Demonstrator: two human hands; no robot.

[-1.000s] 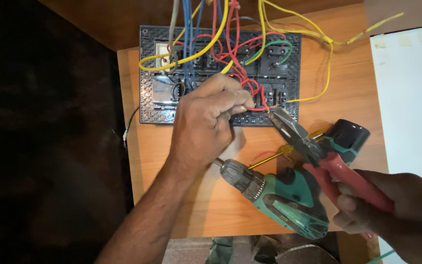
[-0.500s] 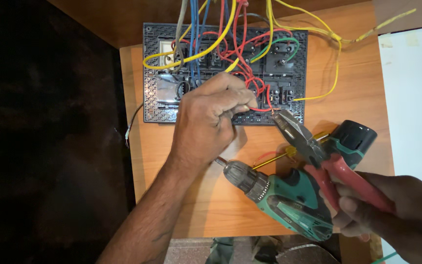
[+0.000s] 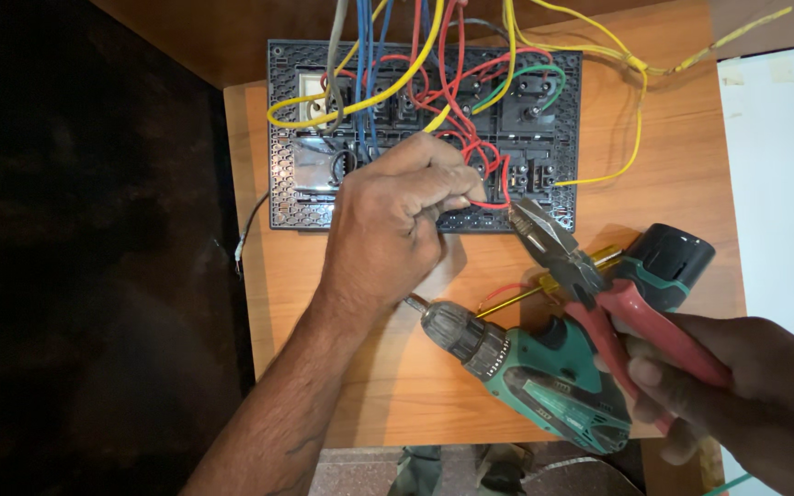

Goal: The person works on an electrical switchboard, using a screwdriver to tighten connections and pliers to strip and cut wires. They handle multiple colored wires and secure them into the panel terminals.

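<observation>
At the lower edge of the grey switch panel (image 3: 425,138), the left hand (image 3: 397,230) pinches a thin, springy red wire (image 3: 491,204) while the right hand (image 3: 746,395), fingers clenched, steers the red-handled pliers (image 3: 581,276) toward its bare end, best gripped by the insulation.

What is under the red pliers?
Under the red pliers lies a green drill on the wooden table. A yellow-handled screwdriver pokes out beneath too. The pliers and the right hand hide part of both.
</observation>
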